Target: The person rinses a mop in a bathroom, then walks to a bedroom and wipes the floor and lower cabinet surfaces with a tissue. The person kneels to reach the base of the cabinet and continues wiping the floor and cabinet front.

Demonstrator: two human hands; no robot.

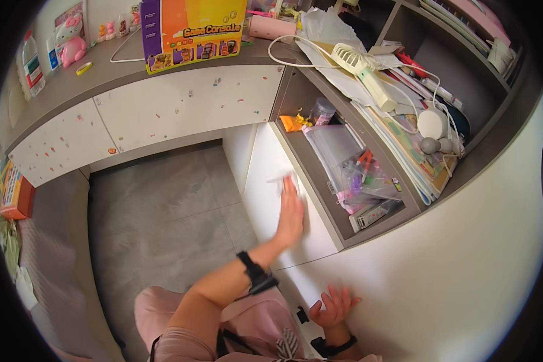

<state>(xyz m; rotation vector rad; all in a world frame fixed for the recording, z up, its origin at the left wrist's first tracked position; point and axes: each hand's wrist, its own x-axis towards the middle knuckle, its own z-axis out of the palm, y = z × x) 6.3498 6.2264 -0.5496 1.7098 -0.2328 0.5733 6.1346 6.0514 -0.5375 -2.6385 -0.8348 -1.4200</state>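
My left hand (290,217) reaches out with fingers extended over the white side panel (264,158) of the cabinet, below the open shelf. A thin white tissue or wipe (277,180) shows at the fingertips, blurred, between the hand and the panel. My right hand (334,308) is lower down, palm turned up and fingers spread, holding nothing. It is beside a broad white surface (425,280); whether it touches that surface I cannot tell. Both wrists wear black straps.
An open shelf holds a zip pouch (335,140) and a clear bag of small items (366,181). Above lie a handheld fan (366,81), cables and papers. A game console box (194,36) stands on the desk (113,74). Grey floor tiles (163,203) lie below.
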